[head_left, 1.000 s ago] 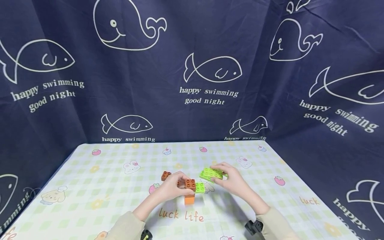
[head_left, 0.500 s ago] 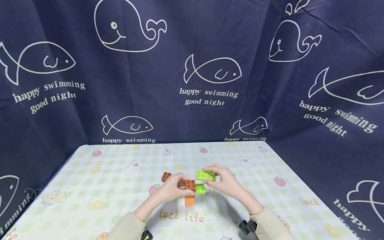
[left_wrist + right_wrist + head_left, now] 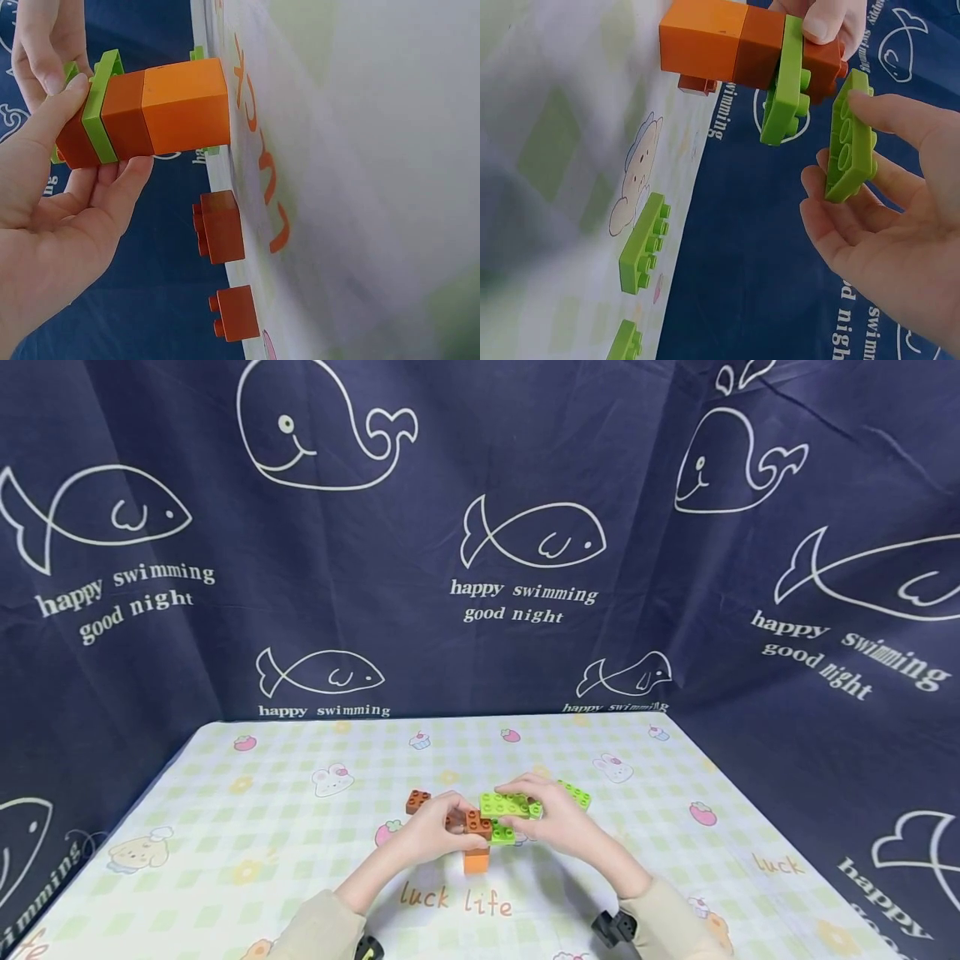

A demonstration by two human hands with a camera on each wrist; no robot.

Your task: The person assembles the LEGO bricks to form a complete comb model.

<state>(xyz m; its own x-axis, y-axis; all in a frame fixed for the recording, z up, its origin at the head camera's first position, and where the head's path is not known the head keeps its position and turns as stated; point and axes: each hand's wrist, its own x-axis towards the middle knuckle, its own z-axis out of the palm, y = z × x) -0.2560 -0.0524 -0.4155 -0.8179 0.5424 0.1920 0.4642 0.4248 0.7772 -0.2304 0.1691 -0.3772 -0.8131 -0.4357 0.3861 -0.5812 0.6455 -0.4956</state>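
Observation:
A stack of toy building bricks stands upright on the table: an orange brick at the bottom, a brown brick, a flat green brick jutting to the right, and a brown brick on top. My left hand grips the stack near its top, thumb on one side and fingers on the other. Above the stack, my right hand pinches another flat green brick between thumb and fingers. In the right wrist view a gap shows between this brick and the top brown one.
Two loose brown bricks, one nearer and one farther, lie left of the stack. Loose green bricks lie to the right, partly behind my right hand in the head view. A patterned cloth covers the table; dark curtains hang behind.
My right hand has moved left with the green brick, from beside the stack to over its top brown brick. The left hand and the stack have stayed in place.

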